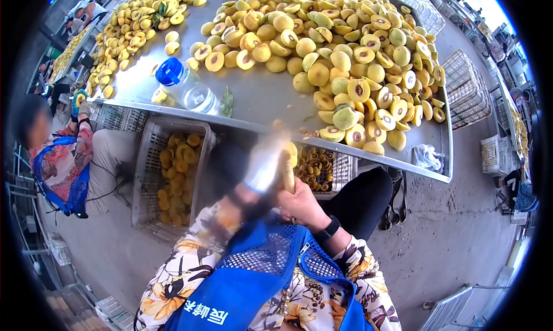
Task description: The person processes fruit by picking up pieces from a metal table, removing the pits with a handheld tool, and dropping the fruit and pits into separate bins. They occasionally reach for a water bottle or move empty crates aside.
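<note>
My left hand (266,161), in a white glove or wrap, is smeared by motion above the crates, so its fingers cannot be made out. My right hand (302,205), with a dark watch on the wrist, is closed around a light wooden handle (287,172) pointing up; the tool's working end is not clear. A yellow peach piece (291,153) shows at the top of the handle, next to my left hand. In front lies a big heap of halved yellow peaches (322,40), many with brown pits, on a metal table (262,98).
A clear bottle with a blue lid (190,86) and a leaf (226,103) lie near the table's edge. Below are a crate of peach halves (140,187) and a crate of pits (344,172). A co-worker (63,158) sits left; stacked crates (468,89) stand right.
</note>
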Demonstrator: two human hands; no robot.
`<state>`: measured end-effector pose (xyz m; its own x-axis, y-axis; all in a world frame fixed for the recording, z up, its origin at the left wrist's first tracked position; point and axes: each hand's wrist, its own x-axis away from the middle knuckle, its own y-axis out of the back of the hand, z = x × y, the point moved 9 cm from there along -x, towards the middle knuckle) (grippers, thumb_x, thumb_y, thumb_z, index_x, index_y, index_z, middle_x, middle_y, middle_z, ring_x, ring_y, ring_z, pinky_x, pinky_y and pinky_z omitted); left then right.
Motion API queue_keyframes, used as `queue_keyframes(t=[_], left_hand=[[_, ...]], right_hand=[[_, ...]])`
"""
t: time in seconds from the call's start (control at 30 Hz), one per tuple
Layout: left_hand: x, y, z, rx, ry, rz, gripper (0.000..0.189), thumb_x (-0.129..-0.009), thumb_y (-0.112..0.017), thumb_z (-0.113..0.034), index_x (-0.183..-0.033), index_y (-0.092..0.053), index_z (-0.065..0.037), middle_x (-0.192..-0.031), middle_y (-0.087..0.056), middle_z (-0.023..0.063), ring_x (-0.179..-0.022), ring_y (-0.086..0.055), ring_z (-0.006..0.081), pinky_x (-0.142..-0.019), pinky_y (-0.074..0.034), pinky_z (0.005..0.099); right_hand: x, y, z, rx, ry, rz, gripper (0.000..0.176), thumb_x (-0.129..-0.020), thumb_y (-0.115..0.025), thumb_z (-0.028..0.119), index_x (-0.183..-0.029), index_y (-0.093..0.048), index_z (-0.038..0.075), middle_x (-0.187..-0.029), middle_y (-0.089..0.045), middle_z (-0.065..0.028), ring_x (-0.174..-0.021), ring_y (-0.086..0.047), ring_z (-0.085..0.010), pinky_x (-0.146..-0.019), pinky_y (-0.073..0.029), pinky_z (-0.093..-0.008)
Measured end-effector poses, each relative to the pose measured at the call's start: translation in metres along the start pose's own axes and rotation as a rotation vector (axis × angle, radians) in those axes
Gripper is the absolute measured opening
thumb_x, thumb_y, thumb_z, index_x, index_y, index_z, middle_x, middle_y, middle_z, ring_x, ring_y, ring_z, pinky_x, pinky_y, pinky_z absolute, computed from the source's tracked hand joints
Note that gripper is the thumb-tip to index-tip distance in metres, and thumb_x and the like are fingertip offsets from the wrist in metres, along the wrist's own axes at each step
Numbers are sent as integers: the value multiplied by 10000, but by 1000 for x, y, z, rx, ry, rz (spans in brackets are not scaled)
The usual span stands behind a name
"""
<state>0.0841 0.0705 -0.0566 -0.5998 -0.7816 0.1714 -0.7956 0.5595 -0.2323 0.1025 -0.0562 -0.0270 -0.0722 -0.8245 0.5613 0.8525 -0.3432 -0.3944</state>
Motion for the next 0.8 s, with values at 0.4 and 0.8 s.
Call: queue_keyframes(t=[0.4, 0.8], left_hand=[[10, -26, -36, 41, 69, 40, 259, -872, -605, -272, -1004, -606, -49, -882, -601, 14, -745, -569, 102, -595, -477, 247], [10, -32, -20, 162, 302, 4, 314, -870, -584, -355, -960, -600, -54, -708, -580, 22, -558, -551, 127, -484, -464, 246]], right_hand=[[9, -5, -7, -240, -117, 66, 168, -839, -479, -25, -968, -447, 77, -580, -410, 3, -382, -353, -73, -357, -317, -229], [4, -9, -15, -440, -195, 315, 157, -850, -511, 1, -984, -477, 76, -554, -363, 26, -370, -299, -67, -354, -264, -217]])
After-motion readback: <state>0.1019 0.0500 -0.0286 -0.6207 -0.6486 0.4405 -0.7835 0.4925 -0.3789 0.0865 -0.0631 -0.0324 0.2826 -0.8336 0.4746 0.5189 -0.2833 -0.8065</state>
